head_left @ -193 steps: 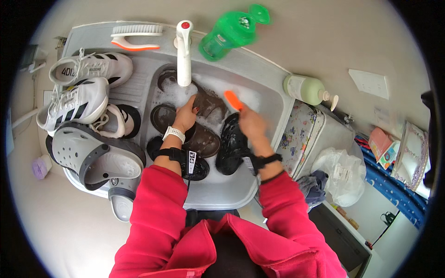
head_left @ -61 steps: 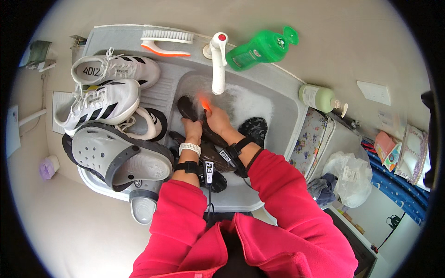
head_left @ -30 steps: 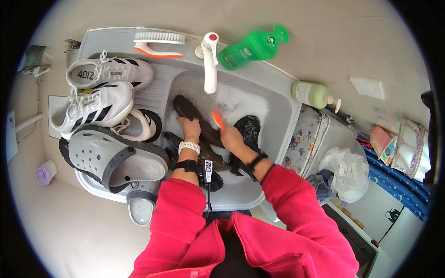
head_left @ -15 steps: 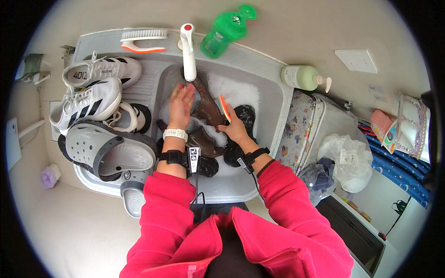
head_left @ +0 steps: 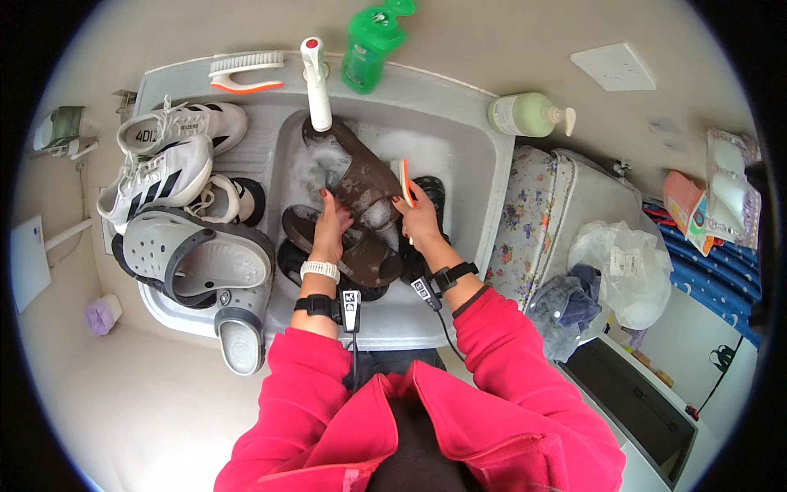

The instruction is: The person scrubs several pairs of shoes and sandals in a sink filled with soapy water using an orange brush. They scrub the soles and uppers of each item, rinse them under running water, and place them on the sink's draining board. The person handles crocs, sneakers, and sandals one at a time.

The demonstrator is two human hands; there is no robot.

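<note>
My right hand is closed round a scrub brush with an orange-and-white body, beside the upper brown slide sandal. That sandal lies slanted in the sink, its toe end under the tap, with foam on it. My left hand rests over the lower brown slide sandal, fingers stretched and thumb apart; whether it presses on the sandal is hard to see. Dark footwear lies beneath and beside the sandals, partly covered by them and by my right hand.
A white tap overhangs the sink. White sneakers and grey clogs crowd the left drainboard. A second brush, a green bottle and a pump bottle line the back. A flowered padded item stands at right.
My left hand has come down from below the tap to the lower sandal. The brown sandals now show more fully. My right hand still holds the brush, which has turned more upright.
</note>
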